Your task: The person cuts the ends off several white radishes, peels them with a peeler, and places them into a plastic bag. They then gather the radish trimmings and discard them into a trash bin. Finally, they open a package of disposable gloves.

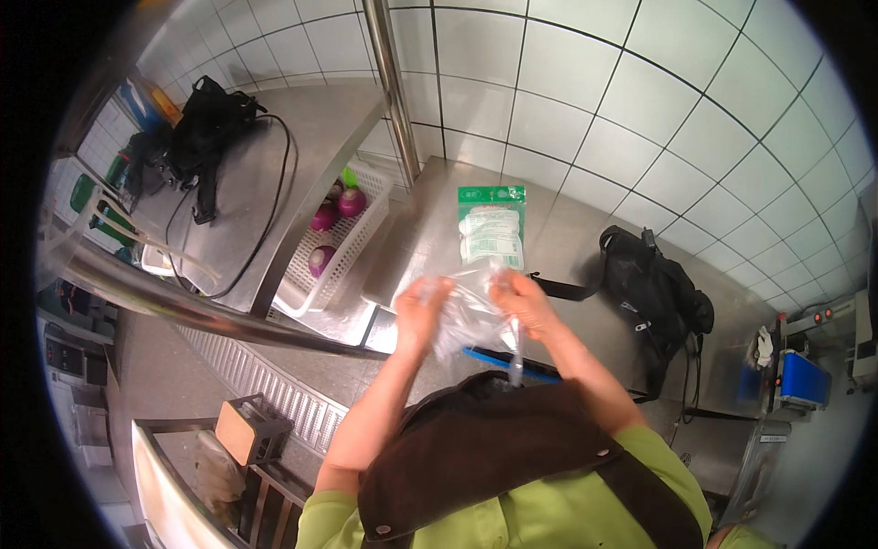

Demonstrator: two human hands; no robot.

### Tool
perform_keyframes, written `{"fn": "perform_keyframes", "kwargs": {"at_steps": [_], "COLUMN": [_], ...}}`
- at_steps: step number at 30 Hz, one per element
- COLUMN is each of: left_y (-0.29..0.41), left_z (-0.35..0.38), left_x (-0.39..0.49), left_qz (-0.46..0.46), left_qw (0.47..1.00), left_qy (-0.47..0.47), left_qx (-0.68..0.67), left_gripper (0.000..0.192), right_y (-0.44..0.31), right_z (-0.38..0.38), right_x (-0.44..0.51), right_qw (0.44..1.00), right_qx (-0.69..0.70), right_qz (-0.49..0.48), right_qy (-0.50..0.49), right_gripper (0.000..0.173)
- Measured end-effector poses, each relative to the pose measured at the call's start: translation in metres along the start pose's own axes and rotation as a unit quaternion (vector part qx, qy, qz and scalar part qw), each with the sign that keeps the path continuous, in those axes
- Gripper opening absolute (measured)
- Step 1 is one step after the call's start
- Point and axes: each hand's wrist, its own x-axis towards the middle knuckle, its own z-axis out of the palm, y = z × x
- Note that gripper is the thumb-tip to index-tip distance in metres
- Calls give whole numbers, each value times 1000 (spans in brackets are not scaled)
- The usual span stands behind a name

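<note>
A clear plastic bag (473,316) is stretched between my two hands in front of my chest, somewhat blurred. My left hand (420,309) pinches its left side near the top, and my right hand (521,302) grips the opposite upper side. Just beyond the bag, a green-and-white printed packet (491,230) lies flat on the stainless steel counter (549,219). The packet's lower end is partly covered by the plastic and my right hand. A black strap (566,288) runs along the counter to the right of my right hand.
A black backpack (648,302) lies on the counter at right. At left, a white plastic basket (357,240) holds several purple round vegetables (322,261) beneath a steel shelf (322,117) bearing black gear (212,130) with a cable. A steel post (391,89) rises by the tiled wall.
</note>
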Motion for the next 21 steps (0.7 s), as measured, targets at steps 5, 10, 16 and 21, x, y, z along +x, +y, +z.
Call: {"fn": "perform_keyframes", "kwargs": {"at_steps": [5,10,16,21], "left_y": [-6,-20,-37,-38], "left_z": [-83,-29,53,56], "left_x": [31,45,82,89], "left_qz": [87,138,166,314], "left_qw": [969,894,758,810], "left_qy": [93,7,-150,-148], "left_qx": [211,426,613,472], "left_gripper": [32,41,28,35], "right_y": [-20,-19,34,62], "right_z": [-72,-74,-14,-16], "right_x": [-20,-16,-2,32], "right_qw": [948,936,860,777], "right_qx": [167,48,-416,-594], "right_qz": [-45,-228,-278,-189], "right_qy": [265,264,99,91], "right_gripper": [19,20,27,22]}}
